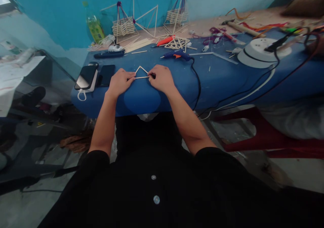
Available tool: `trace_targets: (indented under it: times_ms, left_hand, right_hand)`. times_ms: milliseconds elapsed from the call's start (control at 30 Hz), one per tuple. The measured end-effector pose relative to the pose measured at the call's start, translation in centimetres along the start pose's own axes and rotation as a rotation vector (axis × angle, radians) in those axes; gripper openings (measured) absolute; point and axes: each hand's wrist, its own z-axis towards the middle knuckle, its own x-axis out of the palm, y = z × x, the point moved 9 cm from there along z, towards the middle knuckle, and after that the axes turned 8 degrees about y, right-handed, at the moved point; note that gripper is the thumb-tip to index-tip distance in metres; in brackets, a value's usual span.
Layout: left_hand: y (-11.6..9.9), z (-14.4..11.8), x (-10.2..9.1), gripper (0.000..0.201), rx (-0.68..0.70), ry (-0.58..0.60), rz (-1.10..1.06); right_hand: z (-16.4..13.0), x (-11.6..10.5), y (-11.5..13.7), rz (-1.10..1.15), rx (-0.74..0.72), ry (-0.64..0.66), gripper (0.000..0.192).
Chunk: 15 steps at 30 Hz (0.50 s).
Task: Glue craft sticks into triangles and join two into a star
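Both hands rest on the blue padded table top (222, 83), close together near its front edge. The left hand (119, 82) lies knuckles up with its fingers curled, the fingertips pinched on the left corner of a small triangle of thin pale wooden sticks (141, 73). The right hand (160, 78) is likewise curled, its fingertips closed on the right corner of the same triangle. The triangle lies flat on the table between the two hands, apex pointing away from the person, bottom stick spanning from one hand to the other.

Just beyond the right hand lies a blue glue gun with an orange trigger (176, 55), its black cord running back past the right wrist and over the table edge. To the left of the left hand lie two dark phones (95, 76), side by side. Further beyond both hands lies a bundle of loose pale sticks (138, 44), with a flat lattice of joined sticks (178, 43) and finished stick frames near the wall.

Judgement: the step in hand appears to be pressing the corner joints of the triangle while they set. Whether glue is present at the corners cannot be told. The next move calls for steady, even pressure and a gentle release, so the thin sticks neither shift nor spring apart.
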Motion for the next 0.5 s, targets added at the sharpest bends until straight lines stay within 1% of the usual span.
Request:
trace_targets:
  times_ms: [100, 267, 500]
  left_hand:
    - [0.23, 0.29, 0.03, 0.038, -0.010, -0.010, -0.029]
    - [-0.35, 0.61, -0.37, 0.036, 0.031, -0.045, -0.023]
    - [-0.39, 1.05, -0.72, 0.029, 0.080, -0.041, -0.114]
  right_hand:
    - [0.04, 0.02, -0.05, 0.008, -0.004, -0.005, 0.029]
    - [0.23, 0.25, -0.27, 0.013, -0.016, 0.005, 0.029]
    - [0.31, 0.39, -0.42, 0.004, -0.004, 0.020, 0.030]
